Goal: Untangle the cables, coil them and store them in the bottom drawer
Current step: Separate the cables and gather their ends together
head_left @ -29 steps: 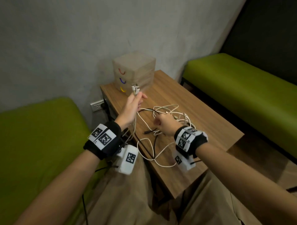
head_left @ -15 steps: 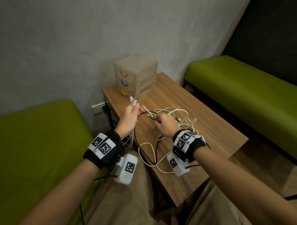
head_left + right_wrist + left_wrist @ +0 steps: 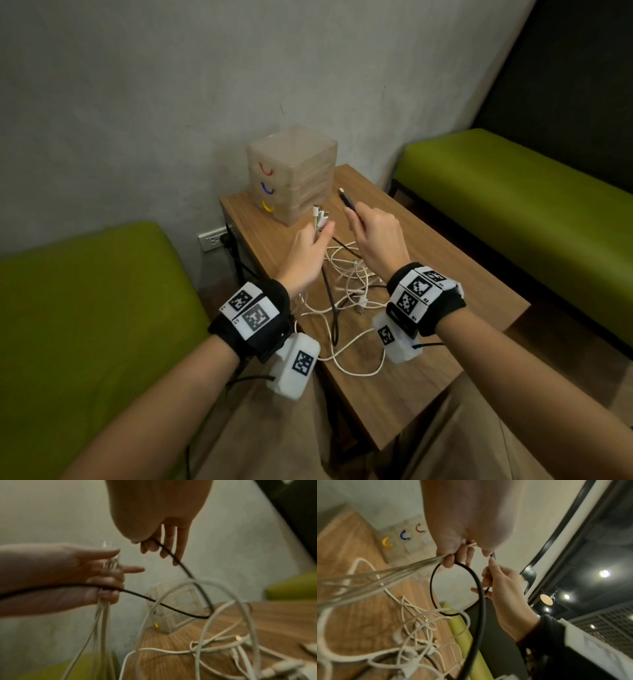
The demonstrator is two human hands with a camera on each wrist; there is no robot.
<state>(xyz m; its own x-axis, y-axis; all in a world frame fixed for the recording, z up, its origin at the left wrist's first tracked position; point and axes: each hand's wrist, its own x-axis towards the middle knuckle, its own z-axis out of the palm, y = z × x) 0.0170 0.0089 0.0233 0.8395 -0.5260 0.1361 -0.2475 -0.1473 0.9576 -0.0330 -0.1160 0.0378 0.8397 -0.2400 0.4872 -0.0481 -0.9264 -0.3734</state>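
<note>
My left hand [image 3: 308, 250] grips a bundle of white cable ends [image 3: 318, 217], whose plugs stick up above the fist. My right hand [image 3: 376, 236] pinches the black cable [image 3: 346, 198] near its plug and holds it raised beside the left hand. In the left wrist view the black cable [image 3: 476, 582] loops between the left hand's fingers [image 3: 453, 555] and the right hand [image 3: 501, 582]. The rest of the white cables [image 3: 349, 284] lie tangled on the wooden table [image 3: 445, 274]. The translucent drawer unit [image 3: 294, 171] stands shut at the table's back; its bottom drawer has a yellow handle [image 3: 268, 206].
Green cushioned benches flank the table at the left [image 3: 85, 291] and right [image 3: 513, 192]. A wall socket [image 3: 214, 240] with a plug in it sits low on the grey wall. Cable loops hang over the table's near edge above my lap.
My right hand has left the tangle and risen with the black cable's end, up beside the left hand. The left hand keeps its hold on the white ends.
</note>
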